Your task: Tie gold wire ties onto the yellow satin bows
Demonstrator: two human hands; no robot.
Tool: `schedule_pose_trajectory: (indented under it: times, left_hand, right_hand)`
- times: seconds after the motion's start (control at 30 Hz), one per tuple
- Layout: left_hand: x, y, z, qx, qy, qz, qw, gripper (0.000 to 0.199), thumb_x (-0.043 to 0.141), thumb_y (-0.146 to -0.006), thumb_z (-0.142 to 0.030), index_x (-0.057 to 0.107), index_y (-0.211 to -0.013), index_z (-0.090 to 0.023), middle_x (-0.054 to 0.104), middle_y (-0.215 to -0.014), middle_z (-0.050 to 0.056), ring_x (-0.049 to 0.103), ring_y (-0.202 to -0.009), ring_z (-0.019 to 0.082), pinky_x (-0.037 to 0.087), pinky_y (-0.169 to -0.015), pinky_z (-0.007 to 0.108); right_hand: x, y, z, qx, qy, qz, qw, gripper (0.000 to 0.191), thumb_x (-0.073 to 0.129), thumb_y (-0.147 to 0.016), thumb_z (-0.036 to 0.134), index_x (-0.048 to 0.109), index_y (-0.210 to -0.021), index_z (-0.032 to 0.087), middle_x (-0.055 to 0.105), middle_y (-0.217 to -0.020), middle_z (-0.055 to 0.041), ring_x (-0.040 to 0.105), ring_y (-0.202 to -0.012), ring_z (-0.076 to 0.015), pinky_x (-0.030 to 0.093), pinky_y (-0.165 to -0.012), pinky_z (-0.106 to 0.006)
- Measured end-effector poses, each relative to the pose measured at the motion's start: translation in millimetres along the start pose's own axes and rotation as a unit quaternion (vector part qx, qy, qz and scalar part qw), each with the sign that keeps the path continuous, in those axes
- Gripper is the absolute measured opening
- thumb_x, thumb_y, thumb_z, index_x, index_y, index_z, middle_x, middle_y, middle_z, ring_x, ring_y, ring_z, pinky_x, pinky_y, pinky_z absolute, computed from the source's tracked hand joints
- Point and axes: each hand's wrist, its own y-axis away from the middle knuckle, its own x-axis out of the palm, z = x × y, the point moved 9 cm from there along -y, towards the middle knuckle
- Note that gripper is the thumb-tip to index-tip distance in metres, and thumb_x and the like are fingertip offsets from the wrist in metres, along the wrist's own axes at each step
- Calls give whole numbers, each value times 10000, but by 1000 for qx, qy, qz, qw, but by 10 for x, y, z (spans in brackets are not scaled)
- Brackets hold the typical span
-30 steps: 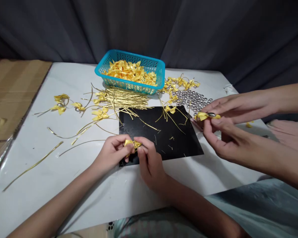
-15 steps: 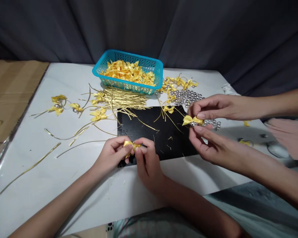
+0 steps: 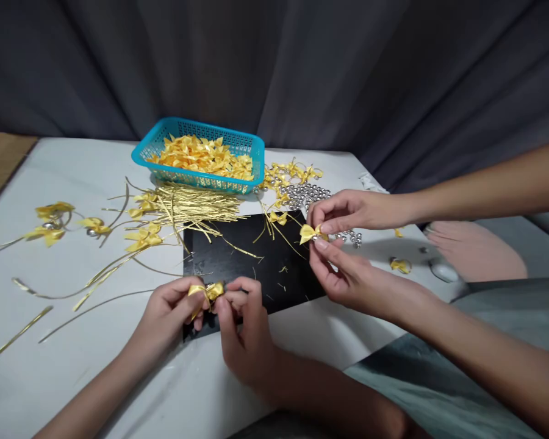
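Observation:
A yellow satin ribbon bow [image 3: 214, 290] is between my two hands, above the front left part of the black mat. My left hand [image 3: 176, 308] is closed, pinching the bow's left loop between thumb and fingers. My right hand [image 3: 249, 326] has its fingers curled in, thumb and fingertips at the bow's right loop. Whatever lies behind the bow is covered by my fingers. To the right, another person's hands [image 3: 354, 244] hold a similar yellow bow [image 3: 308, 233] over the mat's right edge.
A blue basket [image 3: 261, 160] of yellow bows stands at the back. Before it lies a pile of gold ties [image 3: 201, 204]. Silver bells [image 3: 304, 196] are heaped to its right. Bows with ties [image 3: 144, 238] lie at left. The black mat [image 3: 251, 244] bears small clippings.
The whole view has swung right, so things sit farther left and lower. More of the bow's right loop shows beside my right fingertips. The other person still holds their bow.

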Motion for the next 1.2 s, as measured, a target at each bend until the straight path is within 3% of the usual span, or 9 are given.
schedule_pose_trajectory:
  times: [0.17, 0.37, 0.6, 0.67, 0.73, 0.83, 0.93, 1.03, 1.2]
  left_hand:
    - [-19, -8, -20, 5, 6, -13, 1000, 276, 607, -746, -354, 571, -537, -177, 515, -434, -41, 445, -402, 83, 322, -438, 192]
    - [14, -18, 6, -1, 12, -13, 1000, 305, 610, -742, -386, 561, -526, -177, 500, -423, -45, 444, -412, 83, 341, -446, 186]
    - [31, 14, 44, -11, 29, -16, 999, 291, 607, -742, -368, 554, -529, -178, 499, -423, -46, 435, -408, 82, 338, -435, 184]
    - [54, 18, 40, -12, 29, -11, 999, 292, 601, -746, -370, 549, -531, -179, 495, -419, -48, 428, -408, 82, 330, -431, 182]
    - [79, 14, 22, -8, 22, -6, 1000, 299, 597, -747, -373, 540, -528, -178, 493, -422, -48, 427, -410, 82, 327, -431, 184]
    - [112, 6, -11, -3, 4, 1, 1000, 301, 592, -748, -377, 535, -529, -178, 492, -430, -47, 435, -418, 87, 331, -437, 188]
    - [112, 7, -45, 4, -18, 0, 1000, 294, 593, -743, -369, 534, -527, -178, 487, -427, -46, 442, -423, 91, 339, -445, 192]
    - [78, 14, -60, 8, -29, -10, 1000, 293, 595, -739, -358, 524, -518, -179, 479, -423, -47, 446, -427, 95, 347, -450, 196]
    - [-16, 12, -30, 18, -21, -33, 999, 281, 577, -759, -349, 531, -540, -180, 491, -471, -46, 449, -437, 94, 351, -453, 201]
  right_hand:
    - [-108, -68, 108, -50, 136, 7, 989, 94, 430, -880, 190, 520, -901, 179, 609, -626, 2, 546, -473, -82, 423, -445, -165]
    - [-868, -347, 329, -168, 388, 0, 906, 311, 385, -885, 208, 652, -727, 228, 602, -560, 48, 605, -579, -54, 414, -465, -120]
    - [-545, -247, 652, -365, 634, -116, 671, 390, 402, -877, 268, 625, -563, 205, 422, -368, 84, 551, -457, -23, 270, -363, -61]
    - [-556, -242, 734, -389, 656, -133, 633, 371, 411, -880, 251, 639, -592, 201, 438, -382, 74, 581, -483, -41, 291, -354, -63]
    - [-708, -313, 796, -374, 647, -120, 653, 332, 415, -885, 225, 652, -653, 201, 475, -418, 62, 617, -528, -67, 344, -360, -77]
    - [-828, -405, 805, -309, 576, -48, 755, 207, 468, -864, 181, 648, -771, 226, 558, -505, 46, 652, -597, -113, 458, -411, -131]
    - [-488, -276, 757, -275, 505, 3, 818, 160, 484, -858, 170, 611, -866, 266, 593, -557, 45, 644, -573, -118, 500, -443, -158]
    - [-88, -156, 364, -84, 204, 71, 973, 254, 357, -893, 125, 560, -968, 259, 597, -583, 20, 636, -546, -124, 516, -483, -187]
    - [45, -1, -60, 49, 28, 36, 998, 158, 395, -880, 229, 543, -926, 256, 550, -587, 7, 600, -525, -134, 501, -512, -217]
